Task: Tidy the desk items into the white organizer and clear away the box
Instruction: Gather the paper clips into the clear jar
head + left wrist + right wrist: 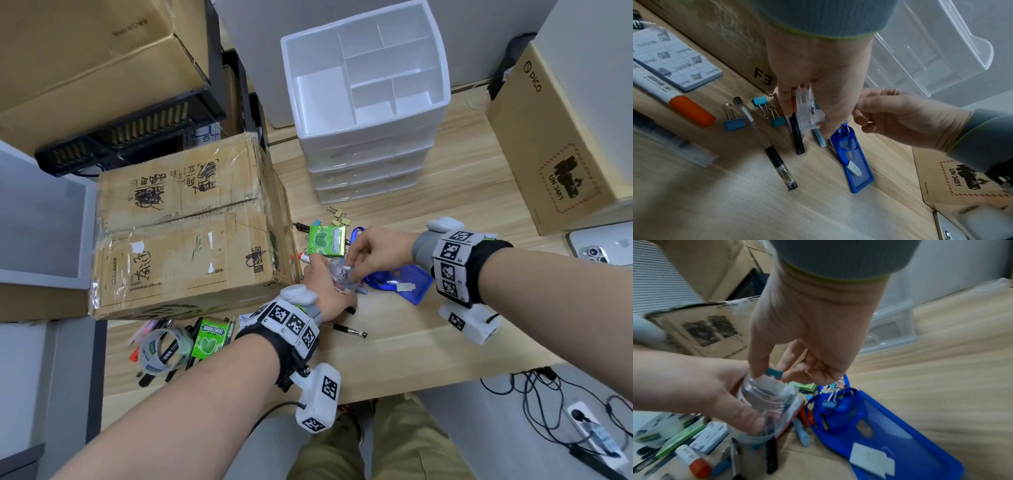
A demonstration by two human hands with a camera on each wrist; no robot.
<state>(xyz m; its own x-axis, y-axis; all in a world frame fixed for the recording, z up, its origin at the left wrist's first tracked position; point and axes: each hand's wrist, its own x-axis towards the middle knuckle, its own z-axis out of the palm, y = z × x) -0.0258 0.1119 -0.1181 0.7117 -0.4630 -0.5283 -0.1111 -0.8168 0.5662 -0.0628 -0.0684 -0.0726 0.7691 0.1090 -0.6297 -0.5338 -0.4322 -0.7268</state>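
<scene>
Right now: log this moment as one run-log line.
left hand: grips clear jar | right hand: pinches blue binder clip over jar mouth | white organizer: top empty

By my left hand I count two green gum packs, one tape roll, three blue binder clips; one white organizer beyond my right hand.

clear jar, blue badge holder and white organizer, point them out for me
clear jar [764, 395], right wrist view, its open mouth
blue badge holder [856, 164], left wrist view, its flat face
white organizer [291, 99], head view, top tray's left wall
</scene>
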